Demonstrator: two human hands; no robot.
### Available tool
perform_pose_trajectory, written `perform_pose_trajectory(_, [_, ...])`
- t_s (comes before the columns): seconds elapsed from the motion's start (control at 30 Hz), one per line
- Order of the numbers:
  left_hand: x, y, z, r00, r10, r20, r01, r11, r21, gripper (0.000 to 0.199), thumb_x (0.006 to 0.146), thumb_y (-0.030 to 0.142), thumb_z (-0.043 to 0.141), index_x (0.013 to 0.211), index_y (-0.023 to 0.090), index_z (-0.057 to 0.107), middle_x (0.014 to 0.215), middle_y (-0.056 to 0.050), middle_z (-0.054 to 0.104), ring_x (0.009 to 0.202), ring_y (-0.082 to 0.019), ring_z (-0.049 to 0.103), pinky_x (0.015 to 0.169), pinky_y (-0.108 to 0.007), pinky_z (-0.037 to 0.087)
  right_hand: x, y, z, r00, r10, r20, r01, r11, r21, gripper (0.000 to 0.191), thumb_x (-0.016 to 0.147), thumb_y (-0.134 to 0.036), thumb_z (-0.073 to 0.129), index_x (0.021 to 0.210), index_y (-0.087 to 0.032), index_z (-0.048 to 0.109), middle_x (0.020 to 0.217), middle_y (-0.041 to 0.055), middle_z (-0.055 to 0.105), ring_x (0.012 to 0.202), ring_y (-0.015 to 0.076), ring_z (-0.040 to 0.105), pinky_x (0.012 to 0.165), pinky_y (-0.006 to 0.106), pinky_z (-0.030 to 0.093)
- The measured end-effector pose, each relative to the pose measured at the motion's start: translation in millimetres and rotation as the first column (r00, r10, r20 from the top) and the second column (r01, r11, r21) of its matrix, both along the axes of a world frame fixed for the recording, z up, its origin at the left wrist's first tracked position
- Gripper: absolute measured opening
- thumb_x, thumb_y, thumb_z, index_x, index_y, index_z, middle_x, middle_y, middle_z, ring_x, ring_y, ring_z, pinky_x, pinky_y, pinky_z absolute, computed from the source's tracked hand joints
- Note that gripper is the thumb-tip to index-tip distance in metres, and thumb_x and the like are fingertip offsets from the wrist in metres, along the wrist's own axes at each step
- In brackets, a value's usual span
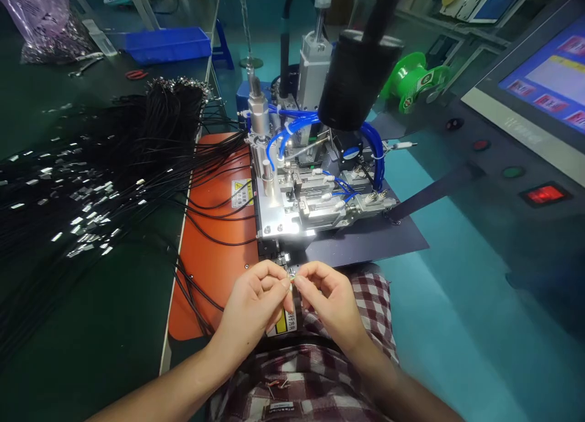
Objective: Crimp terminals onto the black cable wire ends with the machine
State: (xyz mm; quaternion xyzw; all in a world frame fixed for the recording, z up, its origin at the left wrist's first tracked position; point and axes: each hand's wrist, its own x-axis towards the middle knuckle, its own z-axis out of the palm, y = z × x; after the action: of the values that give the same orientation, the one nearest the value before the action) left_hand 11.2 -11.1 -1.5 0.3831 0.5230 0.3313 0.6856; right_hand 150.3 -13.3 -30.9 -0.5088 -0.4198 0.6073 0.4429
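The person's left hand (260,294) and right hand (329,294) nearly meet, fingertips of each pinching a small wire end (292,277), mostly hidden, just in front of the metal machine (320,210). Black cables (169,111) stretch from the machine over an orange board (219,263) into a heap on the left. A screen (548,75) stands at right.

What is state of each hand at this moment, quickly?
Left hand: closed, fingertips pinching a small piece, too small to identify.
Right hand: closed, fingertips pinched at the same piece.
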Motion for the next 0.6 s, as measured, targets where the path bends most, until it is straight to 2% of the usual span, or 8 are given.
perform_pose_trajectory(0.33, [1.2, -1.1, 1.8, 1.0, 0.029, -0.007, -0.029, 0.999, 0.015, 0.015, 0.085, 0.028, 0.053, 0.079, 0.016, 0.048, 0.056, 0.004, 0.057, 0.036, -0.003, 0.034, 0.035, -0.014, 0.025, -5.8, -5.3, -5.9, 0.991, -0.032, -0.127, 0.026, 0.998, -0.049, 0.015, 0.08, -0.029, 0.064, 0.075, -0.017, 0.056, 0.058, -0.0056, 0.048, 0.047, 0.0058, 0.039, 0.044, 0.018, 0.032])
perform_pose_trajectory(0.6, [2.6, -0.2, 2.5, 0.999, 0.032, -0.018, -0.032, 0.999, 0.004, 0.015, 0.084, 0.028, 0.052, 0.078, 0.015, 0.048, 0.055, 0.004, 0.056, 0.035, -0.002, 0.034, 0.035, -0.014, 0.024, -7.2, -7.4, -9.2, 0.991, -0.024, -0.131, 0.02, 0.999, -0.031, 0.014, 0.083, -0.029, 0.061, 0.077, -0.018, 0.055, 0.055, -0.0065, 0.046, 0.047, 0.0055, 0.038, 0.044, 0.017, 0.031])
